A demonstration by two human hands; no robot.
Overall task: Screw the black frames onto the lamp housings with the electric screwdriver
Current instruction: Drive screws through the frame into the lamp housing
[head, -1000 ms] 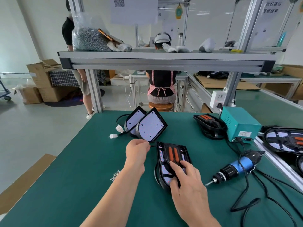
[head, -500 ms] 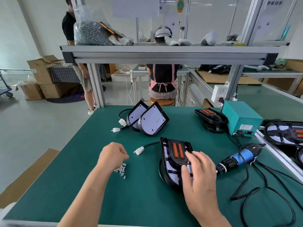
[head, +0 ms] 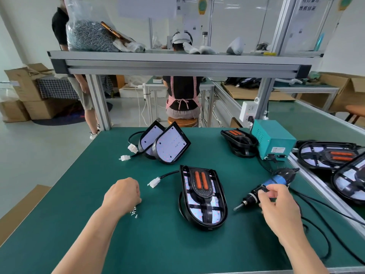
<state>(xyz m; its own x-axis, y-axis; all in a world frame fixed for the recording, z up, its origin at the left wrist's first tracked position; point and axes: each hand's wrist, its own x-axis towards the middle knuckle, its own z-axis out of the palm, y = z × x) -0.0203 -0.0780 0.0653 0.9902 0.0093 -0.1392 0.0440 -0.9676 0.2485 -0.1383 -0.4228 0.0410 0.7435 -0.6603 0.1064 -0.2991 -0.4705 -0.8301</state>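
Note:
A lamp housing with a black frame and two orange strips (head: 203, 196) lies flat on the green mat in front of me, its white plug (head: 154, 182) out to the left. My left hand (head: 122, 194) is curled over a small pile of screws (head: 134, 211); whether it pinches one is hidden. My right hand (head: 276, 206) closes its fingers round the black and blue electric screwdriver (head: 264, 189), whose bit points left and down toward the housing.
Two bare lamp housings (head: 169, 147) lean at the back centre with white connectors. A framed lamp (head: 238, 140) and a teal power box (head: 273, 142) stand back right. More lamps (head: 327, 155) lie right of the rail. Black cables (head: 324, 230) loop by my right arm.
My right hand left the lamp housing and went right to take hold of the screwdriver. My left hand, earlier up by the leaning housings, came down to the screws and stays over them.

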